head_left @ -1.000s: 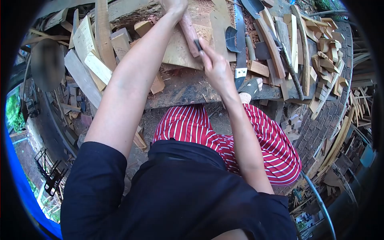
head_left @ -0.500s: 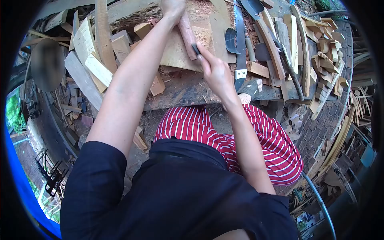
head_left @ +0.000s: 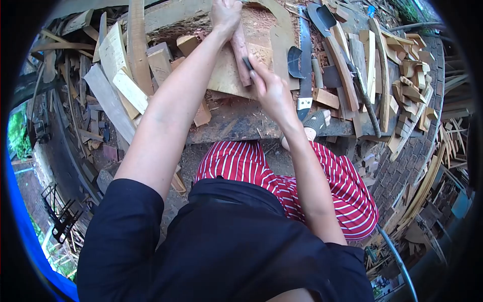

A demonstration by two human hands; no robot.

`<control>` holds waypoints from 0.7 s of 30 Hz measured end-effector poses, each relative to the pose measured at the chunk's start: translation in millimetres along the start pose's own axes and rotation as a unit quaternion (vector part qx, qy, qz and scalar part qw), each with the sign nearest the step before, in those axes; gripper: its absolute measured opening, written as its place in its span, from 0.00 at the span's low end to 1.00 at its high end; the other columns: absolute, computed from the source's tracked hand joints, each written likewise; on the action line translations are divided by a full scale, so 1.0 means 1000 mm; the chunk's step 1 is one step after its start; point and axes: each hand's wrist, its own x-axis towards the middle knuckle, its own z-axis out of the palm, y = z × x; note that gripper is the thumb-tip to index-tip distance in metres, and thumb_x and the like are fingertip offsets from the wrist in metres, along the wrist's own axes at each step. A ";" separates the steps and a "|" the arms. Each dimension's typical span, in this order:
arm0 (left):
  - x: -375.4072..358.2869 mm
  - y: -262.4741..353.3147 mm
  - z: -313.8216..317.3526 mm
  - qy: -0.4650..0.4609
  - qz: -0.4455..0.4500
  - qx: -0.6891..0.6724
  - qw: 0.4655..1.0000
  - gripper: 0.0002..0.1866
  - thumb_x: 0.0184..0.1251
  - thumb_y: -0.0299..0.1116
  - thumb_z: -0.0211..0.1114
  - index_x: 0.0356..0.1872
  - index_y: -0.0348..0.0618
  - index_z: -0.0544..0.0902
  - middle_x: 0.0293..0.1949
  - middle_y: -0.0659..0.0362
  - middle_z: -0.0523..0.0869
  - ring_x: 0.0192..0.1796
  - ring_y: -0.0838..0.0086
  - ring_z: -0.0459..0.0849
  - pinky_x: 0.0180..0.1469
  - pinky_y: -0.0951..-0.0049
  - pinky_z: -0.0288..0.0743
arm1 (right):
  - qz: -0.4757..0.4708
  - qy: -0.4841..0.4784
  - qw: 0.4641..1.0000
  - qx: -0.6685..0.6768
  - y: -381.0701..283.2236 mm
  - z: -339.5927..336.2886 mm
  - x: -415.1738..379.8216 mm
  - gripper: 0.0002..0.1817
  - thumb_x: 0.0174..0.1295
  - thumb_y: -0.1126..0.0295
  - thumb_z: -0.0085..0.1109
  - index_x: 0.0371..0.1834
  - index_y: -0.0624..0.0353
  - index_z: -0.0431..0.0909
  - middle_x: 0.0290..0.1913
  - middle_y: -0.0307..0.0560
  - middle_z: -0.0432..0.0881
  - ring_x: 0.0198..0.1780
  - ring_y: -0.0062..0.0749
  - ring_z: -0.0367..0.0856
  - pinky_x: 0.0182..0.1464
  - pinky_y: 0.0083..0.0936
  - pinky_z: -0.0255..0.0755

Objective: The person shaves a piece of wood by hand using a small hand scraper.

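Note:
My left hand (head_left: pixel 225 15) grips the far end of a reddish wooden stick (head_left: pixel 240 53) that lies lengthwise on a pale board (head_left: pixel 226 75) on the workbench. My right hand (head_left: pixel 269 88) is closed on a small dark-bladed tool (head_left: pixel 247 63), whose tip touches the near part of the stick. Most of the tool's handle is hidden inside my fist.
A handsaw (head_left: pixel 305 60) and a curved dark blade (head_left: pixel 293 56) lie just right of my right hand. Wood offcuts (head_left: pixel 407 80) pile up at the right, planks (head_left: pixel 121 75) at the left. The bench edge (head_left: pixel 241 132) runs above my red striped lap.
The view has shifted slightly downward. My right hand with the tool has slid a little farther up along the stick; my left hand keeps its hold.

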 end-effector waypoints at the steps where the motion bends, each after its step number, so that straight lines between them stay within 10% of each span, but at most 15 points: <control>1: -0.002 0.000 -0.002 -0.020 -0.032 0.016 0.999 0.11 0.64 0.36 0.64 0.42 0.44 0.76 0.36 0.52 0.80 0.41 0.62 0.79 0.47 0.60 0.74 | 0.010 -0.012 1.000 -0.018 0.000 -0.002 -0.013 0.22 0.73 0.65 0.53 0.69 0.45 0.77 0.42 0.67 0.85 0.47 0.66 0.84 0.48 0.53 0.76; 21: -0.020 0.057 0.017 -0.074 -0.062 0.208 0.973 0.21 0.64 0.26 0.54 0.56 0.61 0.78 0.56 0.48 0.79 0.54 0.42 0.82 0.54 0.46 0.77 | -0.042 0.062 0.975 -0.207 0.004 0.007 -0.017 0.26 0.73 0.64 0.56 0.74 0.37 0.72 0.33 0.63 0.82 0.33 0.61 0.86 0.35 0.52 0.81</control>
